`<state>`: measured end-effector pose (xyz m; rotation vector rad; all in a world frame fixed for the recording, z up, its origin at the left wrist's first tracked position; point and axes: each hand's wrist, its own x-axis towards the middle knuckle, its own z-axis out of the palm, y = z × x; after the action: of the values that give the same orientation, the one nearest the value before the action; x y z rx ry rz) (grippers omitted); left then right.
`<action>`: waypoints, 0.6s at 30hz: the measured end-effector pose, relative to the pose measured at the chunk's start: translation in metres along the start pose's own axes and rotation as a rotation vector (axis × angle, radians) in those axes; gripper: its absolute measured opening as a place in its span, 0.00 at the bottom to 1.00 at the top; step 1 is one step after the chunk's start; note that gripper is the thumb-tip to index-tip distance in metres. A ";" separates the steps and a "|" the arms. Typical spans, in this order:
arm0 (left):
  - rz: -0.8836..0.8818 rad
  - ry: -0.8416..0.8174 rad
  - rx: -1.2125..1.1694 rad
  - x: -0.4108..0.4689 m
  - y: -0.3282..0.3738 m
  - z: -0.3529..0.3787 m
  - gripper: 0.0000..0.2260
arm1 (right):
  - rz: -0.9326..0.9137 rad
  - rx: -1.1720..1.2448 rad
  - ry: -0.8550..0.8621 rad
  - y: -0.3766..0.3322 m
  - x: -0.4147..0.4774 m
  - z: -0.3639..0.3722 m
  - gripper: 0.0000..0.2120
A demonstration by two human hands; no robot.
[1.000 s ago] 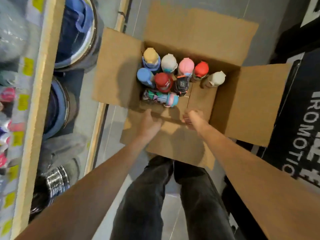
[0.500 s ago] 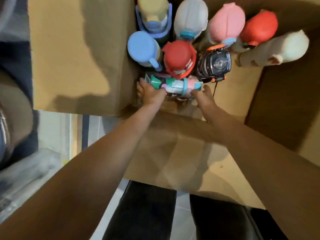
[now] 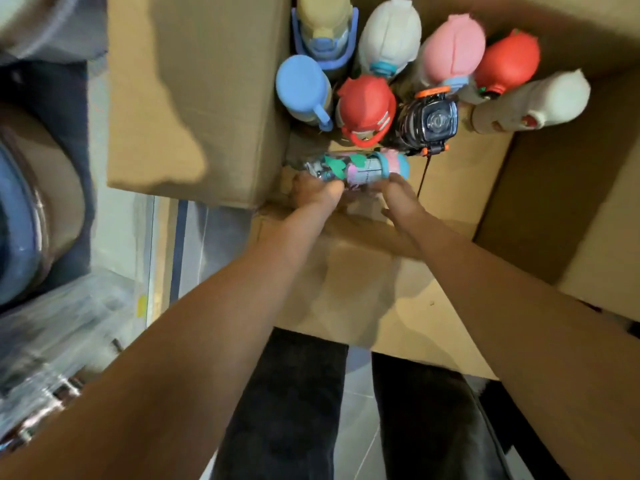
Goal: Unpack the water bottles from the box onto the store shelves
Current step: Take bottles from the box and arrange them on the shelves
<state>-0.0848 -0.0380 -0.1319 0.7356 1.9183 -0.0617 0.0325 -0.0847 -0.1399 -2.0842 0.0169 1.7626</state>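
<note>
A: Both arms are down in the box (image 3: 194,98). The target is the lying bottle (image 3: 363,166), the clear one with teal and pink shapes. It's on its side on the box floor, close to the near wall.

B: The left hand (image 3: 317,194) is at the clear base end with its fingers curled round it, so that's a grasp. The right hand (image 3: 403,199) is touching the pink-and-blue cap end. Its fingers dip under the bottle and the picture is blurred there, so I can't tell whether they've closed.

A: The rest stand upright behind it. The blue-capped bottle (image 3: 301,84), red-capped bottle (image 3: 367,105) and black-lidded bottle (image 3: 429,121) are in the row just beside it.

B: That's the crux. I'd lift it level, one hand at each end, straight up and toward the body, away from that row. If it rolls forward, it nudges the red one.

A: Watch the cord (image 3: 424,171) hanging from the black lid, too. It runs down just beside the right hand.

B: Good spot. Hook a finger in that and the black bottle could tip or come along. I'd get the right fingers fully round the cap end, clear of the cord, before lifting.

A: The white bottle (image 3: 540,102) at the far right is leaning, so the pack isn't tight.

B: So no jostling. The box looks nearly full, which I read as early days. I can't make out the shelves, only blurred stock at the left edge.
</note>
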 end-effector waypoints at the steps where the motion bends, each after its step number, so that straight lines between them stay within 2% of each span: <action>1: -0.013 -0.024 -0.009 -0.006 0.002 -0.001 0.27 | 0.014 0.020 -0.035 -0.001 -0.007 0.004 0.12; 2: -0.020 -0.046 -0.024 -0.008 0.002 -0.001 0.26 | 0.016 0.044 -0.038 0.000 -0.010 0.008 0.11; 5: -0.028 -0.092 -0.078 -0.004 0.003 -0.001 0.22 | 0.049 0.015 0.020 -0.002 -0.003 0.010 0.18; 8: -0.115 -0.116 -0.113 0.009 -0.003 -0.002 0.20 | 0.074 -0.012 0.045 0.007 0.017 0.000 0.22; 11: -0.164 -0.205 -0.177 0.020 -0.008 0.002 0.20 | 0.069 0.091 0.094 0.008 0.020 -0.003 0.19; 13: -0.198 -0.268 -0.180 0.023 -0.010 0.006 0.22 | 0.073 0.153 0.128 0.009 0.024 0.000 0.16; 16: -0.208 -0.217 -0.159 0.019 -0.004 0.012 0.31 | 0.086 0.212 0.126 0.018 0.041 0.001 0.29; 18: -0.152 -0.151 -0.073 0.014 0.000 0.014 0.38 | 0.095 0.233 0.117 0.023 0.046 -0.001 0.32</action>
<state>-0.0770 -0.0362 -0.1499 0.5208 1.8191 -0.1366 0.0369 -0.0944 -0.1900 -2.0405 0.3439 1.6029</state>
